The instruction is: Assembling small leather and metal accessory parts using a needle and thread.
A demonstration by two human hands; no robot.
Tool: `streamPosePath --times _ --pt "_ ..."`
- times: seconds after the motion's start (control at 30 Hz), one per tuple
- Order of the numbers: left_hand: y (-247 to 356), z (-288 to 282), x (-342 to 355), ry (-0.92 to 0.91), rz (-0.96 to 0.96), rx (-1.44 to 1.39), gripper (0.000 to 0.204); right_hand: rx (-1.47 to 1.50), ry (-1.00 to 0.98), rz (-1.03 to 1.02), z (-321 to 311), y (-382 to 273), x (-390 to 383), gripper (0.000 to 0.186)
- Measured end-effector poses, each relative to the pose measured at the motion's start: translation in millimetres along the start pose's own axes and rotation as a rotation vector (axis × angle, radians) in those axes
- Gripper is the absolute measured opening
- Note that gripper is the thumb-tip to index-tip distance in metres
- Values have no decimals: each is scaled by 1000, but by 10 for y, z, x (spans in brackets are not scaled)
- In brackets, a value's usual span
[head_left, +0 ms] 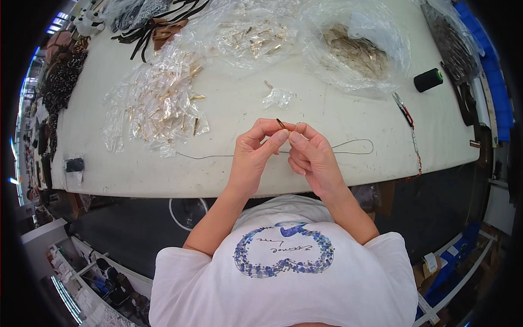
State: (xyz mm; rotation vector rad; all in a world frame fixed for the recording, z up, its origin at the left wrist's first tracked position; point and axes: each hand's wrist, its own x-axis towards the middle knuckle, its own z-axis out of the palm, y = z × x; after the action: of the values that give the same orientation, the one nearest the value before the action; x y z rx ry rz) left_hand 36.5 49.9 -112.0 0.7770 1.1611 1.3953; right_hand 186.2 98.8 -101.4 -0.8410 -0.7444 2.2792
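Note:
My left hand (255, 150) and my right hand (317, 158) meet over the near middle of the table, thumbs and forefingers pinched together. Between the fingertips is a small, narrow gold-and-dark metal piece (281, 124); its lower end is hidden by the fingers. A thin dark thread (212, 157) runs across the table beneath both hands and ends in a loop on the right. Just beyond the fingertips lies a small crumpled clear plastic bag (278, 98).
A heap of small clear bags with gold pieces (163, 103) lies left. Farther back are large clear bags (354, 49). On the right are a dark thread spool (428, 80) and red-handled snips (403, 109) on a cord. The table's edge (163, 195) is close to me.

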Motion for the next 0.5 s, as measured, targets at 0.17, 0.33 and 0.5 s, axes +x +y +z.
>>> streamPosePath --times 0.17,0.33,0.5 --pt "116 -168 19 -46 -259 -307 15 -280 145 -161 -6 -88 38 18" --pt "100 -215 -31 -112 -219 -87 16 -592 106 -311 37 -79 78 17" --pt "14 -190 -72 -31 49 278 14 -673 150 -346 13 -34 68 13"
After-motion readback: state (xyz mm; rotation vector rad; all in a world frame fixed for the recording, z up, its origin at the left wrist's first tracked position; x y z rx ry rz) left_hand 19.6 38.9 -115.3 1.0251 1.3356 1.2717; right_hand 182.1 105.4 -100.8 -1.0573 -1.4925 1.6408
